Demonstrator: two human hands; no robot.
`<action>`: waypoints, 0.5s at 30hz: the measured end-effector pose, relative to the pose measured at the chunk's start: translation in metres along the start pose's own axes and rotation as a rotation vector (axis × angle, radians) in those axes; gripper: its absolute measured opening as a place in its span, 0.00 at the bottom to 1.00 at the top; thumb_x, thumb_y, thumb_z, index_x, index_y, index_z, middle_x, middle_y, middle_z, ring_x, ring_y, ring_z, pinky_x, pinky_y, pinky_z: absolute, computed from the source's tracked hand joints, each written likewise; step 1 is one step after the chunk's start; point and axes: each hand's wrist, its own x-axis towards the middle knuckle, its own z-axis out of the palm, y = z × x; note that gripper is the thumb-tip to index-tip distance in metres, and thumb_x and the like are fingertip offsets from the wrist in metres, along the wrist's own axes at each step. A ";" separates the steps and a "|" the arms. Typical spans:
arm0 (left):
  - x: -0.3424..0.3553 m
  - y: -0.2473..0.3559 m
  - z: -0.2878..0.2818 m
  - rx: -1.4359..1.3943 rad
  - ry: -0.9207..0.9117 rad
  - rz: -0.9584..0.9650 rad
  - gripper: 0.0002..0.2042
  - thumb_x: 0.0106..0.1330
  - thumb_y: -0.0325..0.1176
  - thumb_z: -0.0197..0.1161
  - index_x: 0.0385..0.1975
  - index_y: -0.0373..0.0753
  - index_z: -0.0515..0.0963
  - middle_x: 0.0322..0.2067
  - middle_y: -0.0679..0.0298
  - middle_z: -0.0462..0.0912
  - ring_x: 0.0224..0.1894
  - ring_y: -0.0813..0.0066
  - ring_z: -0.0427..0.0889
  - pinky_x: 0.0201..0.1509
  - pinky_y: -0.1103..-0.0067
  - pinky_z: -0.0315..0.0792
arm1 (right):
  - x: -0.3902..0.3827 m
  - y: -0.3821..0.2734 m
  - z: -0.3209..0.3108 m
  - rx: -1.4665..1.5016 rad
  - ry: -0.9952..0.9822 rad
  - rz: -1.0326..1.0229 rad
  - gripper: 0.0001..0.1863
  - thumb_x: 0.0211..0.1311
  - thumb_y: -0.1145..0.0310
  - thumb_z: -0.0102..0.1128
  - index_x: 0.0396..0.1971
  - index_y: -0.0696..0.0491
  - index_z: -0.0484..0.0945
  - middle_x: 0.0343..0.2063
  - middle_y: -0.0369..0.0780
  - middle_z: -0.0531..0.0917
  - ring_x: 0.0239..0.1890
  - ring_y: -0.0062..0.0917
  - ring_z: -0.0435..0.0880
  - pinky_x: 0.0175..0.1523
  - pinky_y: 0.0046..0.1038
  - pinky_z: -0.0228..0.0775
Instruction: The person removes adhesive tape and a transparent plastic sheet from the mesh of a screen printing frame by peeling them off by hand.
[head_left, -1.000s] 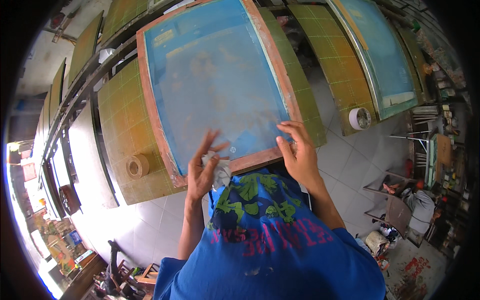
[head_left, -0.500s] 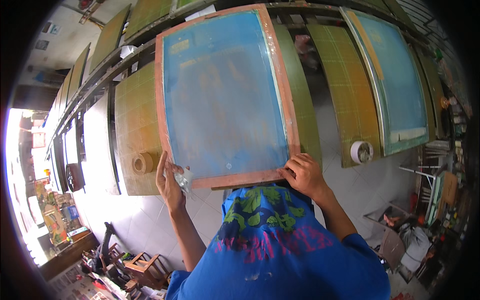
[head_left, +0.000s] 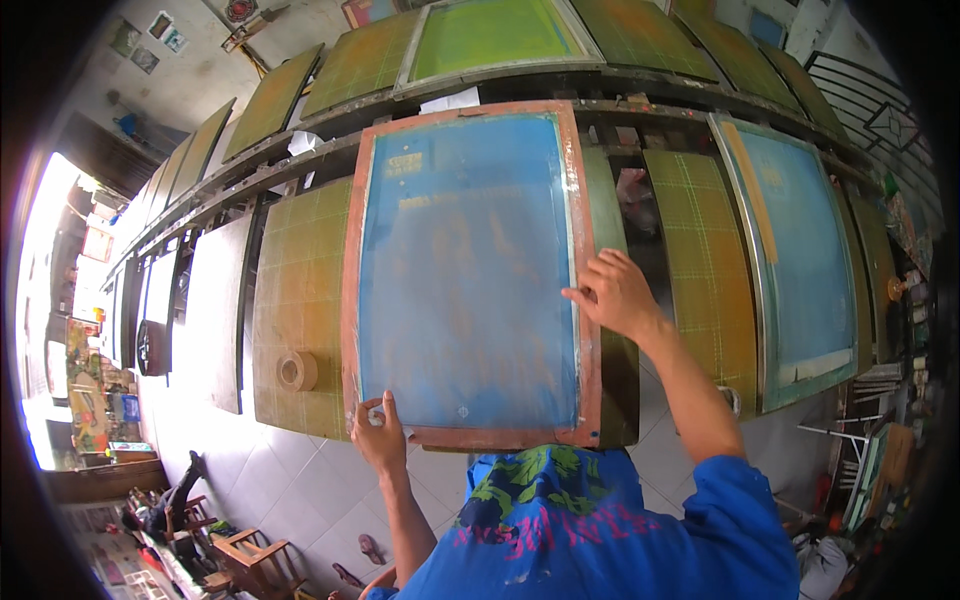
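Along the olive board's near edge [head_left: 620,428], the red-framed blue screen [head_left: 465,280] looks stiff, best held by its rails [head_left: 588,365]; my left fingers [head_left: 389,404] bend at its near-left corner, pinch unclear, right fingers [head_left: 613,262] loosely curled.

Reads as a print workshop on my feed — looks like screen printing. Tells: a red-framed mesh screen [head_left: 470,290], a metal-framed blue screen [head_left: 810,240] and a bright green screen [head_left: 495,42], set among rows of grid-marked boards [head_left: 300,270] along dark rails [head_left: 670,95]. I also see a tape roll [head_left: 309,371] — tiled floor [head_left: 290,490] below.
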 end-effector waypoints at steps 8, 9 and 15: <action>0.015 -0.025 0.025 -0.168 0.177 -0.162 0.14 0.70 0.39 0.69 0.30 0.32 0.80 0.21 0.59 0.78 0.26 0.67 0.76 0.35 0.69 0.71 | 0.121 0.107 0.018 0.056 -0.014 -0.134 0.22 0.61 0.62 0.70 0.12 0.57 0.74 0.19 0.44 0.75 0.31 0.40 0.77 0.50 0.40 0.74; 0.016 -0.023 0.028 -0.163 0.212 -0.148 0.14 0.71 0.38 0.69 0.29 0.32 0.80 0.22 0.58 0.79 0.26 0.66 0.76 0.35 0.69 0.71 | 0.141 0.119 0.019 0.067 -0.014 -0.125 0.22 0.61 0.63 0.69 0.12 0.56 0.73 0.19 0.44 0.75 0.31 0.40 0.77 0.48 0.41 0.74; 0.016 -0.042 0.051 -0.019 0.294 -0.112 0.15 0.72 0.38 0.66 0.28 0.31 0.78 0.23 0.55 0.79 0.27 0.61 0.78 0.37 0.67 0.71 | 0.231 0.192 0.043 -0.043 0.201 -0.310 0.15 0.51 0.71 0.67 0.12 0.56 0.72 0.21 0.45 0.74 0.31 0.41 0.77 0.44 0.40 0.74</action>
